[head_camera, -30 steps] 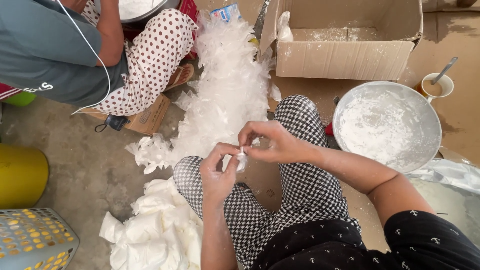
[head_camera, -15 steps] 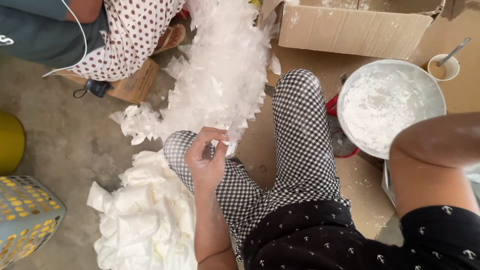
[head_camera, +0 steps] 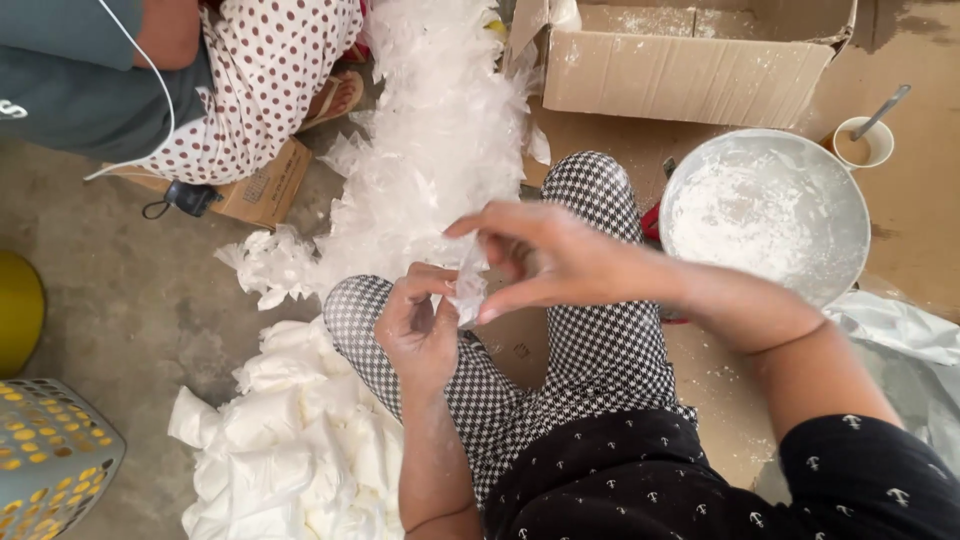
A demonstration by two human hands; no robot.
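My left hand (head_camera: 420, 325) and my right hand (head_camera: 545, 262) meet above my checked trouser legs, both pinching a small thin white plastic bag (head_camera: 468, 288) between thumb and fingers. Beyond the hands lies a long heap of loose white plastic bags (head_camera: 430, 160). By my left knee sits a pile of filled, tied white bags (head_camera: 290, 440). A round metal bowl of white powder (head_camera: 765, 215) stands on the floor to the right of my right forearm.
Another seated person in spotted trousers (head_camera: 250, 80) is at the top left. A cardboard box (head_camera: 690, 70) stands behind the bowl, with a small cup and spoon (head_camera: 865, 140) beside it. A perforated plastic basket (head_camera: 50, 460) and a yellow container (head_camera: 15, 310) are at the left edge.
My right hand, which had swung away to the right half a second ago, has come back to the left hand and pinches the small bag again.
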